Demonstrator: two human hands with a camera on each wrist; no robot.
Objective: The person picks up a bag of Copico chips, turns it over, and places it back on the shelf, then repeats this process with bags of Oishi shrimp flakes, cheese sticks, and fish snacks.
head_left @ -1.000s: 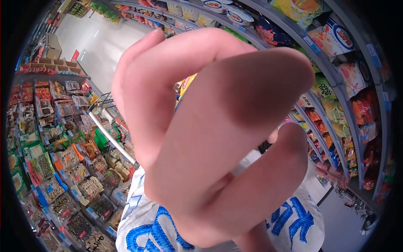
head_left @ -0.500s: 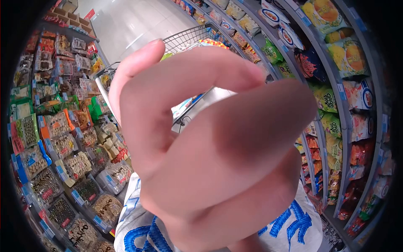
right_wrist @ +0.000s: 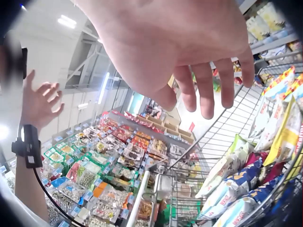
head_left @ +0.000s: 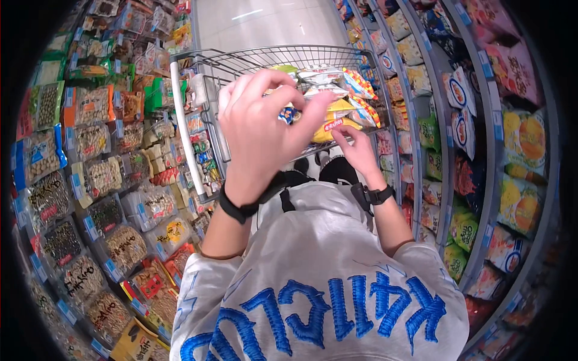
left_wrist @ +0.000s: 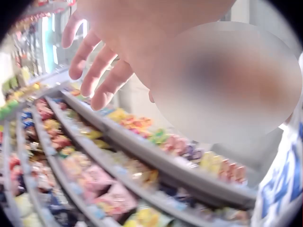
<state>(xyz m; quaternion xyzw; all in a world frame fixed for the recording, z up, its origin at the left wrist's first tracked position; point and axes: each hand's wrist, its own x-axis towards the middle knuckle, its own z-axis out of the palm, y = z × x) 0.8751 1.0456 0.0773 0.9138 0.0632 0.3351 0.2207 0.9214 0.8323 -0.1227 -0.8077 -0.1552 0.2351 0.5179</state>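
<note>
My left hand [head_left: 259,129] is raised between the head camera and the shopping cart [head_left: 265,49], fingers bent and spread, holding nothing. In the left wrist view the fingers of this hand [left_wrist: 106,52] hang loosely apart; the right wrist view shows the same hand [right_wrist: 40,104] upright at the left. My right hand [head_left: 359,153] is lower, over the cart's near side beside a yellow bag [head_left: 337,129]; touching cannot be told. Seen from its wrist, the right hand [right_wrist: 189,52] has relaxed fingers with nothing in them. Blue-and-white bags [right_wrist: 236,189] lie in the cart.
Shelves of packed nuts and dried goods [head_left: 96,174] run along the left. Snack shelves [head_left: 448,150] line the right side. The cart's white handle [head_left: 183,126] faces left, and pale floor [head_left: 265,24] shows beyond the basket.
A hand that filled the head view has drawn away from the camera, and both hands now show. The view has shifted, bringing the cart and its bags into sight.
</note>
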